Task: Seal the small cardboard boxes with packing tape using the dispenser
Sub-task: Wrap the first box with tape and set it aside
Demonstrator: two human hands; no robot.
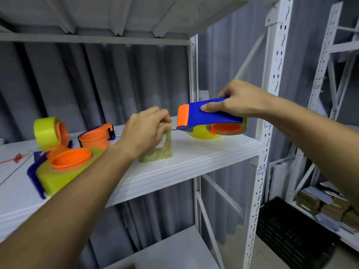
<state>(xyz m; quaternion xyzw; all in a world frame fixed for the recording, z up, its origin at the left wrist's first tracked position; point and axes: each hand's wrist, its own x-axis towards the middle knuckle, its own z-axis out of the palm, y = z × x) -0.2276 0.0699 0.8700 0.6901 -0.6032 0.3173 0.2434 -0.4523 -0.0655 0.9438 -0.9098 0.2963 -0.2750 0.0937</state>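
White metal shelf [204, 152] under my hands: its front lip runs diagonally from lower left up to the right, ending at the perforated upright post [272, 105]. The small box [157, 147] stands upright on the shelf, near that front lip, with bare shelf between it and the post on its right. It is already wrapped all over in yellowish, wrinkled tape, and a pale label shows through on the side facing me.

My left hand [144, 131] grips the top of the box, fingers curled over its upper edge. My right hand [238, 101] holds the blue dispenser [211, 115] from above, thumb pressed along its near side and fingers wrapped over the far side. Its orange nose [183, 115] points left, just beside the box's top, touching or nearly so; I cannot tell which. The yellow tape roll [217, 132] on its orange hub hangs beneath the blue body, close over the shelf near the post.

To my left the shelf is crowded: one yellow roll [48, 131] standing on edge, a dispenser without tape [96, 137] behind my forearm, and another loaded dispenser [64, 169] lying flat near the front lip. A grey curtain [116, 82] closes off the back. Another shelf [97, 16] sits overhead.
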